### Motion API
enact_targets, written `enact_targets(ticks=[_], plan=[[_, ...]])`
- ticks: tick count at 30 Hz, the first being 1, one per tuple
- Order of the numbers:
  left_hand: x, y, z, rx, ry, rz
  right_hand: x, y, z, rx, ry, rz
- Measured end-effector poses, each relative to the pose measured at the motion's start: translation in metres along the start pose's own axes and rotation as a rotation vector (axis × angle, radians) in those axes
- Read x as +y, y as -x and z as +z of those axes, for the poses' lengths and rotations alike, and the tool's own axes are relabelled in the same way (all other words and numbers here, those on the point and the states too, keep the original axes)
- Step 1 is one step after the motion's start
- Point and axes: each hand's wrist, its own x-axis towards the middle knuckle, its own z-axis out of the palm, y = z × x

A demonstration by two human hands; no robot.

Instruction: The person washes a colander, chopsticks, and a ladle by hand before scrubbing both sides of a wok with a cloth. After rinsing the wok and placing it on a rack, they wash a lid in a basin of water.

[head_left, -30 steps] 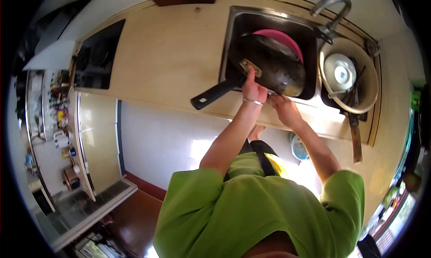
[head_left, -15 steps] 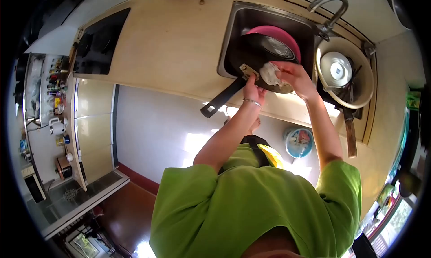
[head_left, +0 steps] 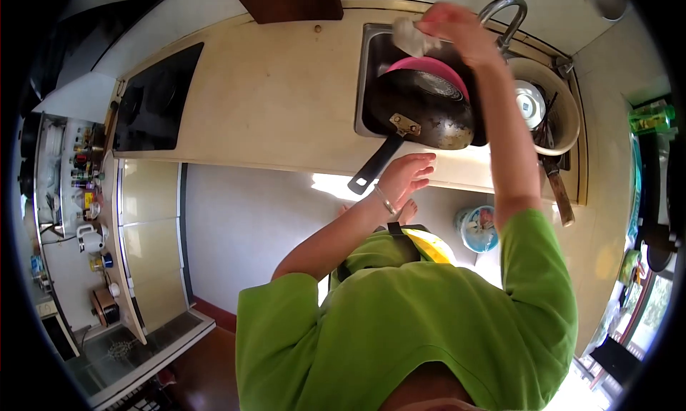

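Observation:
A dark frying pan with a scuffed surface rests tilted over the sink, its black handle sticking out past the counter's front edge. Behind the pan shows the rim of a pink basin. My right hand, blurred by motion, is raised at the back of the sink beside the faucet and grips a whitish cloth. Just in front of the counter, my left hand is open, near the pan handle and apart from it.
Right of the sink stands a cream tub with a white bowl and utensils in it. A wooden-handled tool juts forward there. The faucet arches behind. A blue bucket sits on the floor; a black cooktop lies left.
My right hand has lifted the cloth off the pan and moved it to the back of the sink. My left hand has let go of the pan and drawn back; the pan now rests on the sink.

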Motion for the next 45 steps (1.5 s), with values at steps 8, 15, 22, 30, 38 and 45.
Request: enact_targets(ticks=[8, 15, 22, 30, 38, 45], plan=[[0.082, 0.022, -0.069, -0.116, -0.712, 0.676, 0.048, -0.035, 0.054, 0.154, -0.175, 0.192], [0.194, -0.004, -0.068, 0.177, -1.254, 1.097, -0.029, -0.021, 0.087, 0.128, -0.044, 0.256], [0.237, -0.018, -0.028, 0.094, -1.433, 1.279, -0.07, -0.019, 0.091, 0.322, 0.121, -0.033], [0.25, 0.026, -0.007, -0.231, -0.94, 0.985, -0.093, 0.026, 0.096, 0.612, 0.129, 0.006], [0.269, 0.046, -0.009, -0.534, -0.05, 0.894, -0.073, 0.096, 0.021, 0.121, 0.135, 0.186], [0.303, 0.044, 0.031, -0.195, -0.483, 1.083, -0.005, 0.15, -0.052, 0.285, 0.256, 0.25]])
